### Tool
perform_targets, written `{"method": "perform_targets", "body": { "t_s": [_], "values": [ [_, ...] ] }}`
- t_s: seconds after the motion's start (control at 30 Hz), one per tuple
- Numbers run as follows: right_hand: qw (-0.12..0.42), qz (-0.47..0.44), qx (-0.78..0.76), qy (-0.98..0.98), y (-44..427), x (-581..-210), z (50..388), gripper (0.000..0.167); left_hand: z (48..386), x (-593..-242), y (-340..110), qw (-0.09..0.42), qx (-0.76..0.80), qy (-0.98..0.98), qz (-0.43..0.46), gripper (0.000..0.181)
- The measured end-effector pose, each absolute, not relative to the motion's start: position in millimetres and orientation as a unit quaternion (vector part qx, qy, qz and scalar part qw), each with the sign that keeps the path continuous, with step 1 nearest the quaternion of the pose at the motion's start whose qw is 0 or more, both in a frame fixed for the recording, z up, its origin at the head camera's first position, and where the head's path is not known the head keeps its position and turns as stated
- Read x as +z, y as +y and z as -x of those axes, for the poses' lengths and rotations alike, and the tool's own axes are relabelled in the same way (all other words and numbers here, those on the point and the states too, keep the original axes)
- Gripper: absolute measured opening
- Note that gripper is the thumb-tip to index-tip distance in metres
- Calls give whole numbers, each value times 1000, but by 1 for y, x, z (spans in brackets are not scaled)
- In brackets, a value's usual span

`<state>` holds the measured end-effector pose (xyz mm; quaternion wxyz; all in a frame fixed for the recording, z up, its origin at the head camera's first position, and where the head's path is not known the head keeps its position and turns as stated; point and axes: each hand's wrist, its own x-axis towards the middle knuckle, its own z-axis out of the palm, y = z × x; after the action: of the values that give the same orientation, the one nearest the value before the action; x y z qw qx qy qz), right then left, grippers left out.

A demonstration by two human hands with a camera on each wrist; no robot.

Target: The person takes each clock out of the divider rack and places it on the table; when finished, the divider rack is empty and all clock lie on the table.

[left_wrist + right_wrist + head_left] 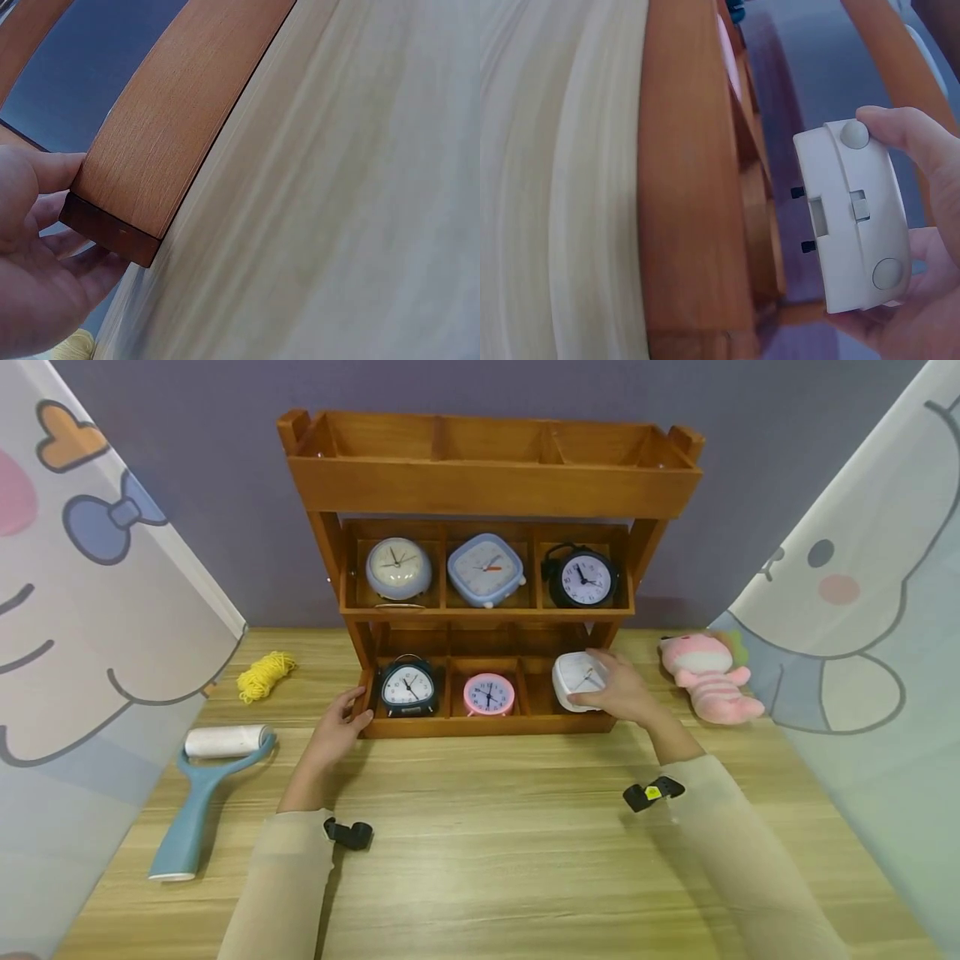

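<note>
A white square alarm clock is in my right hand, thumb and fingers on its opposite edges. It is at the lower right compartment of a wooden shelf. In the right wrist view the clock's underside shows two round feet, held above the front board. My left hand grips the shelf's lower left corner; in the left wrist view the thumb lies on the front of the board and the fingers on its end. A black clock and a pink clock stand in the other lower compartments.
The middle tier holds a round pale clock, a blue clock and a black twin-bell-like clock. Left lie yellow string and a blue-handled lint roller. A pink plush toy lies right.
</note>
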<state>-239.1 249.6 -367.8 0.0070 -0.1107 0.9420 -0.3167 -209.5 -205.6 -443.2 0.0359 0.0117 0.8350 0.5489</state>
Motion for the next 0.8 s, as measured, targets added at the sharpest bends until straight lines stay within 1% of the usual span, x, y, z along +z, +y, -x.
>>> {"method": "perform_targets", "body": {
  "t_s": [0.23,0.43,0.63,0.8],
  "values": [
    [7,75,-318,945,289,-360,231,92,208,-442,-205,42,577,816,-2,57],
    [-2,48,-326,944,320,-361,234,92,209,-440,-205,45,586,809,3,57],
    [1,29,-343,939,338,-369,243,95,209,-441,-204,40,593,804,-1,56],
    [6,23,-351,936,346,-381,251,93,209,-442,-205,45,596,801,2,56]
  ]
}}
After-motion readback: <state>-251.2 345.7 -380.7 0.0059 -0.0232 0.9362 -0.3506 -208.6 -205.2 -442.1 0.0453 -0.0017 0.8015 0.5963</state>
